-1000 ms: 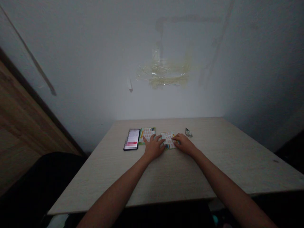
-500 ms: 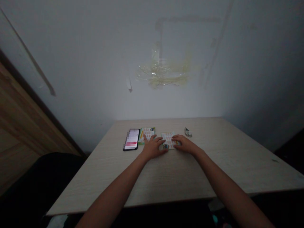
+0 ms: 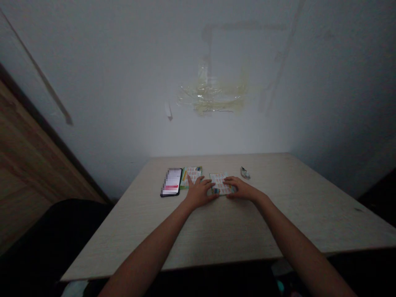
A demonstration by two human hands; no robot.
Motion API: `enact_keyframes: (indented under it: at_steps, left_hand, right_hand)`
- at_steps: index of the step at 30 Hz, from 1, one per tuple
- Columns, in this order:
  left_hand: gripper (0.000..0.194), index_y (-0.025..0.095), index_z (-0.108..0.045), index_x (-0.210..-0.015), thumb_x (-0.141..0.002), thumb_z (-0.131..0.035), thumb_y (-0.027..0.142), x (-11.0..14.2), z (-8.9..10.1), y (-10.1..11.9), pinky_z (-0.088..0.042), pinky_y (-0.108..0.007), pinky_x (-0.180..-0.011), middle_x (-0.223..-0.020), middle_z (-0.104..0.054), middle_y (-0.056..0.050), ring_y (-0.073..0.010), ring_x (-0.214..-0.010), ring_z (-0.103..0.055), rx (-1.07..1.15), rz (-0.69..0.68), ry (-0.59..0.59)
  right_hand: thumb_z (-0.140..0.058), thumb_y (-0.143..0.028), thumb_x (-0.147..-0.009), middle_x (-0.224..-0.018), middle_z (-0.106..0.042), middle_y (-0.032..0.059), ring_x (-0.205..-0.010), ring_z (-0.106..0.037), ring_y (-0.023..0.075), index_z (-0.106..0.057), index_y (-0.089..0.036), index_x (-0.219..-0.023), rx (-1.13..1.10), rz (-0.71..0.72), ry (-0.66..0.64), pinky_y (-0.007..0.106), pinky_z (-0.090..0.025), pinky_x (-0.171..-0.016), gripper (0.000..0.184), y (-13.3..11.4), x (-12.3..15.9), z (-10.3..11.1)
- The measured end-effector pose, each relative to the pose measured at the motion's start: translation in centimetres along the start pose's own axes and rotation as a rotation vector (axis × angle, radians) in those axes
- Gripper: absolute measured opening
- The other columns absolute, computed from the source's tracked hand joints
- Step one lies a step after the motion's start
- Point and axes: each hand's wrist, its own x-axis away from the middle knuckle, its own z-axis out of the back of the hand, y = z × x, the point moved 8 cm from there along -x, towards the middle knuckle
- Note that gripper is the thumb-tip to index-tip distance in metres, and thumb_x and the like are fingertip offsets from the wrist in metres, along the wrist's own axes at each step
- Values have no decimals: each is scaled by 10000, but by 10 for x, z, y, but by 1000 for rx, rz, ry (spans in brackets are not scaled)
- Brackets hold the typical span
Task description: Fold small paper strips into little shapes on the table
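A small printed paper card [image 3: 219,181] with rows of coloured print lies flat on the table between my hands. My left hand [image 3: 199,193] rests spread at its left edge, fingertips on or beside it. Partly under that hand's little-finger side lies a second, similar printed card [image 3: 193,173] with green and yellow edges. My right hand [image 3: 240,189] touches the first card from the right, fingers stretched apart over its edge. Left of the second card sits a smartphone [image 3: 172,182], screen lit and partly pixelated.
The pale wooden table [image 3: 216,231] reaches back to a grey wall [image 3: 123,82] bearing old yellowed tape [image 3: 216,97]. Behind my right hand lies a small crumpled wrapper [image 3: 245,173]. At the left are a dark rounded shape [image 3: 62,231] and a wooden door or panel [image 3: 27,152].
My right thumb has shifted slightly down toward the near edge of the card. My left hand, the cards and the phone stay where they were.
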Motion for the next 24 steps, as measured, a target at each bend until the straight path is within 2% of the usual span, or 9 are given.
enact_keyframes:
  at_steps: [7, 14, 18, 24]
  left_hand:
    - [485, 378, -619, -1258, -857, -545, 641, 0, 5, 3, 96, -813, -1043, -1347, -624, -16, -359, -1353, -397, 11, -21, 21]
    - [396, 355, -661, -1178, -912, -494, 597, -1, 9, 3, 67, -796, -1067, -1297, -653, -13, -328, -1339, -421, 8, 2, 28]
    - [351, 349, -693, -1103, -942, -465, 562, -1, 11, 2, 64, -773, -1085, -1238, -682, -3, -306, -1317, -442, 5, 11, 54]
    - [333, 331, -704, -1063, -973, -436, 507, -2, 10, -2, 56, -765, -1085, -1203, -698, 5, -283, -1297, -454, 19, 28, 62]
  right_hand:
    - [-782, -384, -751, -1380, -549, 132, -1307, -484, 272, -638, -214, -1270, 5, 12, 37, 467, -351, -1142, 564, -6, 0, 5]
    - [-691, -343, -846, -1257, -641, 105, -1207, -565, 247, -709, -227, -1145, -6, 71, 124, 452, -409, -1094, 321, -14, 1, 11]
    - [-654, -349, -877, -1171, -687, 100, -1135, -610, 237, -733, -225, -1067, -22, 84, 160, 444, -452, -1046, 240, -21, 1, 15]
    - [-775, -353, -763, -1127, -714, 86, -1104, -632, 248, -741, -228, -1041, -18, 78, 144, 445, -465, -1030, 307, -23, -1, 17]
